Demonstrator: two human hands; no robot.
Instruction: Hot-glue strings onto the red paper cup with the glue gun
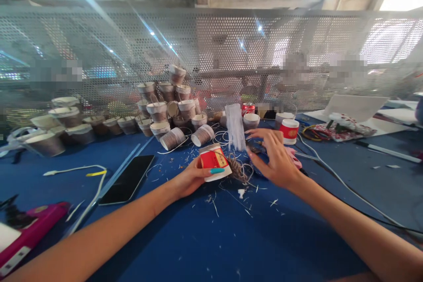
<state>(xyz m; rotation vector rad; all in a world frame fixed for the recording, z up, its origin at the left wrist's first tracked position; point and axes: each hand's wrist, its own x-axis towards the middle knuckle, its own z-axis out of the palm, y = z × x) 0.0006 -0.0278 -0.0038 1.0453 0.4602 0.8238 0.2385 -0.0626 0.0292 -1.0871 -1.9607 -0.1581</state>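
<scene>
My left hand (193, 176) is wrapped round a red and white paper cup (214, 158), which lies tilted on its side above the blue table. A tangle of brown twine (239, 169) is just right of the cup. My right hand (272, 158) hovers with its fingers apart and nothing between them. Beside its fingertips stands a bundle of clear thin sticks (235, 128). Dark-handled tools (257, 149), partly hidden, lie under this hand.
Wrapped cups (158, 112) are piled along the mesh panel (231, 44). A black phone (128, 180) lies left, a magenta power strip (36, 224) nearer. Another red cup (289, 131) and a white cable (330, 169) are at right. Scraps dot the blue table (205, 238).
</scene>
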